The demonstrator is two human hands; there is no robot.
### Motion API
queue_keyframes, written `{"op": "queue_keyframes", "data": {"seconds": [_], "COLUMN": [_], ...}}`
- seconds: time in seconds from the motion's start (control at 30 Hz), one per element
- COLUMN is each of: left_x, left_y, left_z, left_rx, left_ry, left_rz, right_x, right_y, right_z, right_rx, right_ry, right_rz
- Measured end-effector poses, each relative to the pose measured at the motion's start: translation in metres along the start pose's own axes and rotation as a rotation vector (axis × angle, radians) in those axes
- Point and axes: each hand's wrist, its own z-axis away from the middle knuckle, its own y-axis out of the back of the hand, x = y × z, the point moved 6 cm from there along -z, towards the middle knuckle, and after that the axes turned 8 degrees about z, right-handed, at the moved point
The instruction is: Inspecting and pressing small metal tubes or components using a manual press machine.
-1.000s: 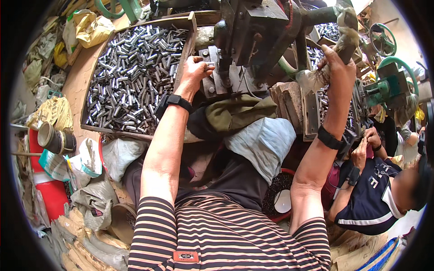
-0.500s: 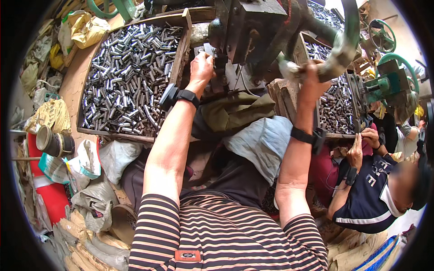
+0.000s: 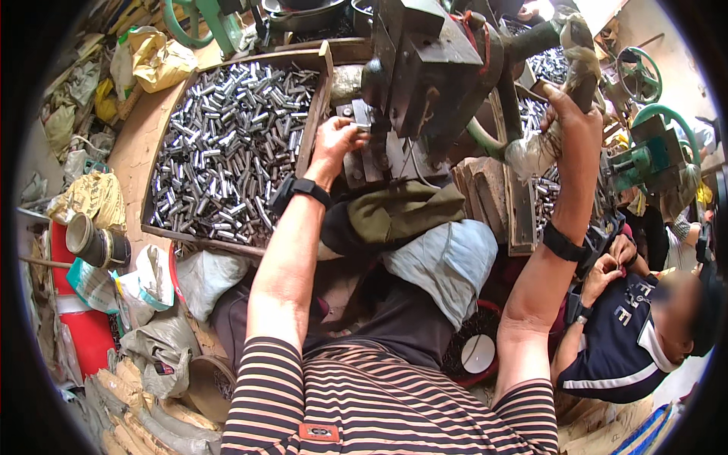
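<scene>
My left hand (image 3: 337, 144) is closed, fingertips pinched on a small silvery metal piece (image 3: 361, 127) at the bed of a dark hand press (image 3: 432, 68). The piece is mostly hidden by my fingers, so its exact shape cannot be told. Up at the right, my right hand (image 3: 574, 114) wraps round the curved handle (image 3: 582, 64) of the press, which is covered in cloudy plastic. Left of the press, a shallow wooden tray (image 3: 327, 83) holds a heap of short metal tubes (image 3: 235, 144).
Another wooden tray (image 3: 520, 220) of metal tubes stands right of the press, beside wooden blocks (image 3: 481, 193). A co-worker (image 3: 629, 326) sits at the right near a green press (image 3: 641, 152). Sacks (image 3: 159, 341) and a red container (image 3: 87, 341) crowd the left.
My right hand has swung the press handle to the right. My left hand stays at the press bed, fingers still pinched. The view has shifted slightly, and a red-rimmed bucket now shows by my right elbow.
</scene>
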Motion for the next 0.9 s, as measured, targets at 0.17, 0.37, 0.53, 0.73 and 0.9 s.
{"op": "queue_keyframes", "data": {"seconds": [0.17,0.37,0.53,0.73,0.9], "left_x": [-0.011,-0.010,-0.014,0.041,0.093], "left_y": [-0.006,-0.026,0.020,0.005,0.009], "left_z": [0.007,0.001,-0.018,0.038,0.089], "left_rx": [0.065,0.112,0.136,0.160,-0.136], "left_ry": [-0.016,-0.032,-0.181,-0.138,-0.106], "left_rz": [-0.081,-0.247,-0.492,-0.437,-0.761], "right_x": [0.013,0.073,0.055,0.062,0.094], "right_y": [-0.004,-0.012,-0.025,-0.011,-0.020], "right_z": [0.005,0.035,0.042,0.020,0.023], "right_rx": [0.036,0.266,0.168,0.121,0.152], "right_ry": [0.009,0.058,0.007,0.001,0.076], "right_rz": [-0.045,-0.256,-0.109,-0.151,-0.245]}}
